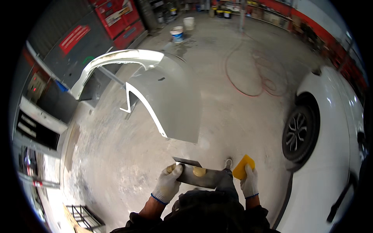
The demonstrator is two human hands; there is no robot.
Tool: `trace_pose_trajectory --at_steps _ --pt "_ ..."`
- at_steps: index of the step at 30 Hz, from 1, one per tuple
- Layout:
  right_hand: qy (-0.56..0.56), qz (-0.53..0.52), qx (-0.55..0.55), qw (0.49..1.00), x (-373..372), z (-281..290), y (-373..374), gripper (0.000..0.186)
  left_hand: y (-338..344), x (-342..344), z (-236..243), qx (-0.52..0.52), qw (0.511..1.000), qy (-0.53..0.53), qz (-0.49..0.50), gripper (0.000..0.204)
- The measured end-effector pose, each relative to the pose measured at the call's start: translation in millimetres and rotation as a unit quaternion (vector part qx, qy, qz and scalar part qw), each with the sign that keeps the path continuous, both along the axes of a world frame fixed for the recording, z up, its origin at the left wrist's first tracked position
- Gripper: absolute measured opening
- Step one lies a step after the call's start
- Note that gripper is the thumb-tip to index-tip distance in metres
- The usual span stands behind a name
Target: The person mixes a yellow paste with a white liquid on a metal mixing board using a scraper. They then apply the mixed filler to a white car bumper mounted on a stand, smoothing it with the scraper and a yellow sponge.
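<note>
My left hand (168, 183), in a white knit glove with a blue cuff, grips a flat grey mixing plate (210, 179) by its left end. On the plate's upper edge lies a dollop of yellowish putty (199, 171). A dark flat blade (186, 160) sticks out behind the plate near my left thumb; how it is held is hidden. In my gloved right hand (250, 184) is a yellow spreader (241, 167), pinched at its lower right and held up apart from the plate. Ahead of me a grey-green car fender (171, 97) with pale edges rests above the floor on a partly hidden stand.
At the right stands a white car (330, 139) with its black wheel (299, 132). A red hose (248, 94) lies coiled on the concrete floor. Farther back are two buckets (177, 35), a red cabinet (118, 17) and shelves. A black metal frame (83, 217) sits at lower left.
</note>
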State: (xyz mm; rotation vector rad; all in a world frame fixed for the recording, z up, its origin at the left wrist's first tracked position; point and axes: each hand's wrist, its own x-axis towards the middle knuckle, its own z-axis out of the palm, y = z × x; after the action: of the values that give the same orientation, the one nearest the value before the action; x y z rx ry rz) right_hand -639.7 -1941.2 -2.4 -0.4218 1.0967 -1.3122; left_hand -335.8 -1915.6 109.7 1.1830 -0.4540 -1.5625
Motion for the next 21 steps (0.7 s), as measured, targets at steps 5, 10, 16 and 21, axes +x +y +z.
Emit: trace_pose_trajectory --at_steps 5,10,16,21 --pt "0.15 0.127 -0.053 0.979 -27 31 -151 0.027 -84 -43 37 -0.043 0.958 -0.215 0.188 0.028" --pt "0.32 0.179 -0.225 0.903 -2 102 -248 0.02 -152 -63 61 0.007 0.905 -0.23 0.358 0.03" --pt "0.422 0.221 -0.647 0.596 63 187 -291 0.028 -202 -61 86 0.046 0.874 -0.208 0.437 0.035" --pt "0.401 0.203 -0.7 0.555 115 185 -310 0.025 -223 -39 80 0.016 0.871 -0.209 0.445 0.032"
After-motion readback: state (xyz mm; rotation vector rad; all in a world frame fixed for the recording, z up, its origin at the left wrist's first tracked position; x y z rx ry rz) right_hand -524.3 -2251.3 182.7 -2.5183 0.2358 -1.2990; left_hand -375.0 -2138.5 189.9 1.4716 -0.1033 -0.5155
